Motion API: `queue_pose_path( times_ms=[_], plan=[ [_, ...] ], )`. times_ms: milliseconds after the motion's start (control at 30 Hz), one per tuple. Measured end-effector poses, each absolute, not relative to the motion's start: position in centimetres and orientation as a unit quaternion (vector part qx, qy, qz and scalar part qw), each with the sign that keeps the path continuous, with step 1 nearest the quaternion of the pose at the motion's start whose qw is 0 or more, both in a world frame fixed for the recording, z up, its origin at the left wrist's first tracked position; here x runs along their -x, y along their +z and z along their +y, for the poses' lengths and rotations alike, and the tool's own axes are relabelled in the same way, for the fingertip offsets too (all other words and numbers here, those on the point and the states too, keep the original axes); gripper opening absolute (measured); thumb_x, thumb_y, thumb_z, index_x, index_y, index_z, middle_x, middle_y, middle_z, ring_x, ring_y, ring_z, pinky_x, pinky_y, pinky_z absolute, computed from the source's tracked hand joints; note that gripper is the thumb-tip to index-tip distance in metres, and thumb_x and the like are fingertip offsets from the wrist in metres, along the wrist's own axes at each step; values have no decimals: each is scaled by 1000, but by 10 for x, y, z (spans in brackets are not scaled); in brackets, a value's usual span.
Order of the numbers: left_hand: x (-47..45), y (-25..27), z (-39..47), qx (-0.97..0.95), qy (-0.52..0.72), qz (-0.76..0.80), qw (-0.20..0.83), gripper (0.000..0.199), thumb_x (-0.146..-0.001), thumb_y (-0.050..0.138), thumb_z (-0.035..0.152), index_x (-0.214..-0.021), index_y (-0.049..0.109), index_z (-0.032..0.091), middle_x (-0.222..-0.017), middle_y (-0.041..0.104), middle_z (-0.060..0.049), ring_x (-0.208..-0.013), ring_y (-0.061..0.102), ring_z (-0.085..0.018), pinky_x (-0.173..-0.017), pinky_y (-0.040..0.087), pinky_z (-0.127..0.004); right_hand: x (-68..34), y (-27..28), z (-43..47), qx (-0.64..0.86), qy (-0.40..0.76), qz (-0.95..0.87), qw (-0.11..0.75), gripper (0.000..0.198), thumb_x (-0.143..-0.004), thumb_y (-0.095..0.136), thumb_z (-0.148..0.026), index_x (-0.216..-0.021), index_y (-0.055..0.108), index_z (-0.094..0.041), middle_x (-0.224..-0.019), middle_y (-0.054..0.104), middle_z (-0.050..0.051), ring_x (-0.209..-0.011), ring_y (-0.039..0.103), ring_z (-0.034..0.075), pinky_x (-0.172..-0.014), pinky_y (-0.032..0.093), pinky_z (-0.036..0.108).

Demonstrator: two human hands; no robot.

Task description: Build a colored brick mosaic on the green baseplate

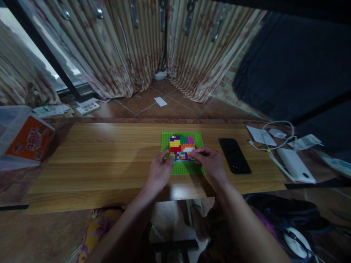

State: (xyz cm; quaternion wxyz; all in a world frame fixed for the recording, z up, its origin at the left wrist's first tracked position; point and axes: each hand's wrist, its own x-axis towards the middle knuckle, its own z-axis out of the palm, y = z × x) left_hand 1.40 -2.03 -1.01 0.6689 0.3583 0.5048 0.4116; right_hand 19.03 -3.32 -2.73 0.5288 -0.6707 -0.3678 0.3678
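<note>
A block of multicoloured toy bricks (182, 144) sits over a green studded baseplate (183, 170) on the wooden table. Yellow, red, green, pink, orange and white bricks show on its top, with smaller mixed pieces along its near side. My left hand (161, 167) has thumb and fingers closed at the block's near left corner. At the right edge, my right hand (210, 159) pinches with thumb and forefinger against the block. Its other fingers are curled, and the fingertips partly cover the bricks. Whether a loose brick is also between the right fingertips cannot be made out.
A black phone (235, 156) lies right of the baseplate on the table (109, 160). Farther right are a white power bank (296, 165), a white cable (292, 128) and papers. A plastic bin (13, 137) with an orange label stands at the left. Curtains (131, 54) hang beyond.
</note>
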Motion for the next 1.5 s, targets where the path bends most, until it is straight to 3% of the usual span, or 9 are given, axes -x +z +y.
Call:
queue_pose_path(
  times_ms=[233,367,500,600,667,767,1033,1267,1500],
  plan=[
    [-16,-12,-21,-378,425,520,637,30,-71,69,27,-99,66,15,-54,49,6,-46,42,-7,-44,28,-19,-187,-29,-32,638,419,-301,572,34,-49,84,-43,-66,69,-17,-68,69,3,-60,62,15,-55,54,30],
    [-14,1,-22,-312,435,513,671,23,-74,69,29,-91,64,14,-51,41,9,-40,30,-3,-39,20,-16,-187,-32,-34,647,392,-329,566,32,-55,81,-44,-66,68,-17,-64,67,2,-58,60,15,-56,50,29],
    [-5,16,-21,-164,453,390,785,15,-80,62,23,-90,62,12,-52,36,9,-38,23,-2,-37,19,-15,-176,-22,-47,637,311,-414,572,22,-68,75,-39,-67,67,-19,-70,68,2,-68,62,16,-68,48,30],
    [-4,22,-20,-64,481,311,818,11,-85,53,16,-87,62,10,-57,45,3,-43,36,-3,-40,32,-13,-159,-7,-61,617,259,-511,540,15,-77,68,-34,-72,69,-21,-74,67,1,-71,61,16,-68,47,30],
    [-7,23,-20,-33,487,300,819,17,-88,48,18,-88,63,9,-69,58,-4,-57,53,-7,-55,47,-17,-148,2,-69,589,250,-573,513,12,-83,63,-32,-77,70,-23,-79,68,2,-74,61,17,-70,48,30],
    [-12,23,-22,-33,484,297,823,25,-90,46,24,-92,65,9,-80,65,-9,-72,62,-13,-68,53,-23,-136,10,-75,542,268,-634,483,12,-86,60,-30,-91,71,-27,-91,70,3,-87,64,19,-79,50,34],
    [-22,26,-31,-88,513,306,797,32,-93,43,32,-96,66,10,-87,67,-8,-78,64,-13,-79,50,-24,-121,9,-77,580,297,-616,443,8,-79,70,-30,-84,70,-24,-88,69,3,-82,64,19,-77,49,33],
    [-23,27,-32,-63,509,287,809,31,-91,47,33,-92,68,10,-87,67,-9,-79,62,-13,-82,50,-26,-125,14,-79,572,331,-598,454,8,-83,64,-28,-85,70,-24,-86,69,2,-77,62,16,-71,48,28],
    [-20,24,-27,-48,506,302,807,30,-90,47,29,-92,67,8,-85,66,-10,-76,62,-13,-72,51,-25,-157,13,-65,585,383,-447,558,17,-74,71,-35,-80,68,-19,-75,68,1,-67,61,14,-65,50,27]
  ],
)
